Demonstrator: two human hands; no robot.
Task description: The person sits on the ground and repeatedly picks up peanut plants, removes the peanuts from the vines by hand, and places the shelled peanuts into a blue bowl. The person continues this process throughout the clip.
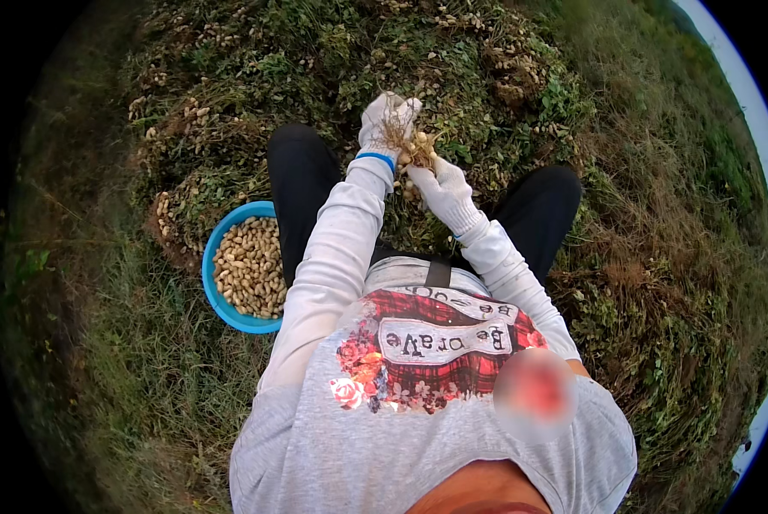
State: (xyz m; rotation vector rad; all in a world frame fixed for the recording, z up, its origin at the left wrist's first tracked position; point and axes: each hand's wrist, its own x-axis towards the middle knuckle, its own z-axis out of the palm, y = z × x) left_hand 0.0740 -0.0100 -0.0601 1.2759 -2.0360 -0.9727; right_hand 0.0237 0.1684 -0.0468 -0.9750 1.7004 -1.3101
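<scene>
My left hand (pixel 384 125), in a white knit glove with a blue edge at the wrist, grips a pulled peanut plant by its stems. The plant's thin brown roots (pixel 395 133) hang over the glove. My right hand (pixel 447 193), also gloved in white, has its fingers closed at the cluster of pale peanut pods (pixel 420 149) on that plant. Parts of the fingers on both hands are hidden by the plant or turned away. Beside my left leg stands a round blue basin (pixel 209 273) holding many loose peanuts in their shells (pixel 249 266).
Heaps of uprooted peanut plants (pixel 281 70) with pods attached lie in front of me. Another pod-covered bunch (pixel 515 70) lies at the far right. My bent knees (pixel 301 173) flank my hands. Dry grass (pixel 647 122) stretches along the right, green grass (pixel 159 379) along the left.
</scene>
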